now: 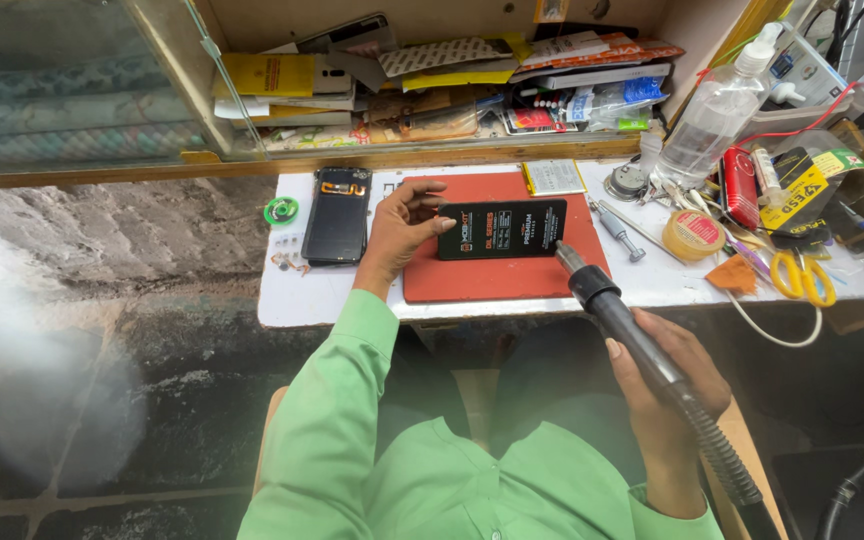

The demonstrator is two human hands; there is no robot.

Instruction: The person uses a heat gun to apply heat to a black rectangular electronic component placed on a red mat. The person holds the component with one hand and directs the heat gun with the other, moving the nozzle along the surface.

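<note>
The black phone battery (501,229) is laid flat on the red work mat (492,278), near the mat's upper middle, and is steadied at its left end by the left hand (399,229), whose fingers (430,222) are curled against the battery's short edge with the thumb raised above it. A hot-air gun (642,350) is gripped around its dark handle by the right hand (667,385), closed firmly about it, and the metal nozzle is aimed at the battery's lower right corner, just beside it. An opened smartphone (336,214) is seen face down on the white table (302,290) to the left of the mat, with a green tape roll (280,210) near it. To the right, a screwdriver (620,230), a roll of yellowish tape (693,234), yellow-handled scissors (802,275) and a clear pump bottle (714,115) are spread about. Green sleeves are worn on both arms.
</note>
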